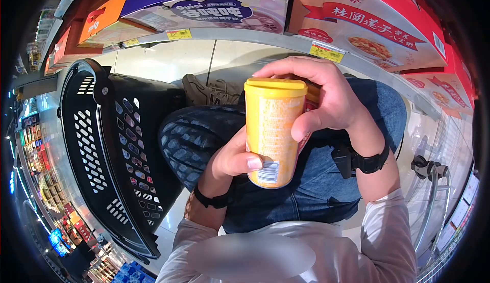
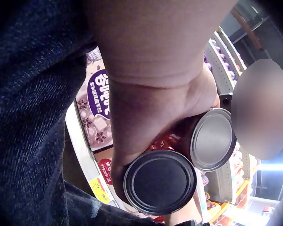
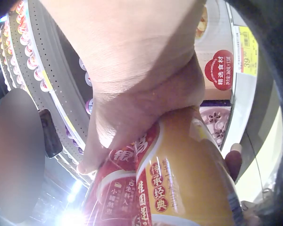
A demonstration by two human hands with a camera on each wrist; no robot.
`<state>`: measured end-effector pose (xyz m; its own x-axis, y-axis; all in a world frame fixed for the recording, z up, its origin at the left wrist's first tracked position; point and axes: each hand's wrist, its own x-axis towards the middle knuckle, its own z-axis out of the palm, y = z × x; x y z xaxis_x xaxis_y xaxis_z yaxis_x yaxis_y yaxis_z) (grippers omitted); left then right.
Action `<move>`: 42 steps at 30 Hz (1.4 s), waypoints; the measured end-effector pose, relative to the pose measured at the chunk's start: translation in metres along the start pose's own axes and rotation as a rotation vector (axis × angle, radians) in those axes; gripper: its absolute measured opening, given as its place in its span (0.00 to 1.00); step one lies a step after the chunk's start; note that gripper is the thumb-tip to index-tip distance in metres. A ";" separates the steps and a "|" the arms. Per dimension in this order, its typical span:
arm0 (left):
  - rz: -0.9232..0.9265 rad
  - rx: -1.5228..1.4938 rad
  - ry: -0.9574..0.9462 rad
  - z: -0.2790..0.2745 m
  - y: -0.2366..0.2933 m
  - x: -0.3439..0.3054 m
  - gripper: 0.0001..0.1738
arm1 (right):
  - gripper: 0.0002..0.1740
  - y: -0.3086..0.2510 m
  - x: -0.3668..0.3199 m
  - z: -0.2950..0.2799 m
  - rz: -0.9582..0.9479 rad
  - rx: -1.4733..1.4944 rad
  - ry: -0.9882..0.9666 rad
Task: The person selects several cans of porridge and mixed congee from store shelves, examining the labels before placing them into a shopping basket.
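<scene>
Two congee cans are held together over the person's lap. The front one is a yellow can point(image 1: 273, 130) with a yellow plastic lid and a barcode low on its side, tilted slightly in the head view. The second can point(image 2: 211, 140) is mostly hidden behind it; the left wrist view shows both metal bottoms side by side. My left hand point(image 1: 232, 155) grips them low down, its thumb beside the barcode. My right hand point(image 1: 329, 97) curls round the upper part, thumb against the side. Red and yellow label point(image 3: 167, 174) printing faces the right wrist view.
A black shopping basket point(image 1: 120, 145) stands to the left, beside the knee. Ahead, a low shelf holds a purple carton point(image 1: 204, 7), a red congee carton point(image 1: 367, 23) and yellow price tags point(image 1: 326, 52). A metal cart frame point(image 1: 434, 196) is at the right.
</scene>
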<state>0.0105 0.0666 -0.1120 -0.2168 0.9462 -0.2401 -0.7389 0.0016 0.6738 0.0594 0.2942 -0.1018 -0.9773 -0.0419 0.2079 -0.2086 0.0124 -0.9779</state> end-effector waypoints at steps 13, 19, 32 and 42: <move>-0.031 -0.036 0.006 -0.005 0.000 -0.002 0.59 | 0.30 0.003 -0.001 0.001 0.048 0.074 0.170; 0.123 -0.093 0.053 -0.001 -0.007 -0.002 0.62 | 0.24 -0.002 0.004 0.008 0.125 0.277 0.309; 0.452 -0.281 0.132 -0.004 0.001 0.019 0.59 | 0.30 -0.008 0.000 -0.012 0.401 0.404 0.301; 0.504 -0.415 0.135 -0.034 -0.030 0.012 0.40 | 0.20 -0.004 0.001 0.008 0.147 0.849 0.224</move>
<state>0.0084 0.0669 -0.1587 -0.6581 0.7497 -0.0701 -0.7047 -0.5804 0.4081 0.0593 0.2861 -0.0975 -0.9950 0.0991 -0.0083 -0.0688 -0.7460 -0.6623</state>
